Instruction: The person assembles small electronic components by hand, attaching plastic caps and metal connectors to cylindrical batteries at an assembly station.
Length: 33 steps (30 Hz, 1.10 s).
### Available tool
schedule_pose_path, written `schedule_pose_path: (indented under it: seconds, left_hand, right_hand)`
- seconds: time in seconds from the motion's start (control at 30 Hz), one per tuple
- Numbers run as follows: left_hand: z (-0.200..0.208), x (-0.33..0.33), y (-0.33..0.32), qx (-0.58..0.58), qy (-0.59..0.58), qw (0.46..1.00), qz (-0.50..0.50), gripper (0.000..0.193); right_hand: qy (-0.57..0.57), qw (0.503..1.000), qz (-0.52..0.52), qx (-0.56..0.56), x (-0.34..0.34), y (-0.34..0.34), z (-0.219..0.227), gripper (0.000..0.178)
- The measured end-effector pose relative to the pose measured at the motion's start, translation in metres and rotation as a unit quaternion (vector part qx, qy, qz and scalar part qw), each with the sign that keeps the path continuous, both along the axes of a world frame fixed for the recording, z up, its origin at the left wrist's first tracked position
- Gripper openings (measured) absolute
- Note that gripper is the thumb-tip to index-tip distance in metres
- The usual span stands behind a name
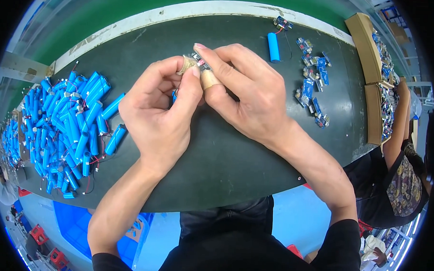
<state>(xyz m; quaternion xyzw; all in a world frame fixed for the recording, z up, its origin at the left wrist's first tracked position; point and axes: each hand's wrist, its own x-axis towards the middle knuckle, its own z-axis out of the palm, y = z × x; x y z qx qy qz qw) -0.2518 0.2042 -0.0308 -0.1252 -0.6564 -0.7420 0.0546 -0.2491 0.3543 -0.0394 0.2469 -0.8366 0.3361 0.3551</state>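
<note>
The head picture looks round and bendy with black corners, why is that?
In the head view, a fisheye lens bows the dark table's pale edge and blackens the corners. The left hand and right hand are sharp at the centre; the blue battery pile squeezes toward the rim.

pile of blue cells (69, 130), cardboard boxes (368, 50); co-worker (402, 161)

Two open brown cardboard boxes (372, 69) at the table's far right edge, end to end, rectangular, holding small blue parts.
</note>
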Motion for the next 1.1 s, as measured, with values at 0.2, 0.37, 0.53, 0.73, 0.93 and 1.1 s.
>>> schedule_pose_path:
  seconds: [0.2,0.37,0.53,0.73,0.93,1.1]
  left_hand:
    - [0.0022,0.0001,-0.0005,-0.003,-0.007,1.0,0.002,0.016]
    - [0.0027,-0.0002,-0.0036,-0.015,0.01,1.0,0.0,0.017]
    - [0.0036,-0.0039,-0.0018,-0.007,0.016,1.0,-0.006,0.016]
    - [0.0027,-0.005,-0.0002,-0.029,0.022,0.999,-0.004,0.014]
    - [0.0035,0.0,-0.0068,-0.05,0.073,0.996,-0.004,0.015]
    - [-0.0015,-0.0072,-0.0023,-0.012,0.086,0.996,-0.005,0.016]
  right_hand:
    - [-0.006,1.0,-0.003,0.015,0.0019,-0.0019,-0.0001,0.043]
    - [-0.012,0.999,-0.002,0.03,0.005,-0.0028,0.0025,0.045]
    - [-0.021,1.0,-0.015,0.018,0.006,-0.0051,0.0029,0.044]
    - [-0.008,1.0,-0.014,-0.022,0.0035,-0.0025,-0.0011,0.041]
    - [-0.023,0.999,0.033,-0.001,0.0094,-0.0012,0.0068,0.039]
    - [-0.016,0.999,0.028,-0.038,0.0045,-0.0037,0.0019,0.04]
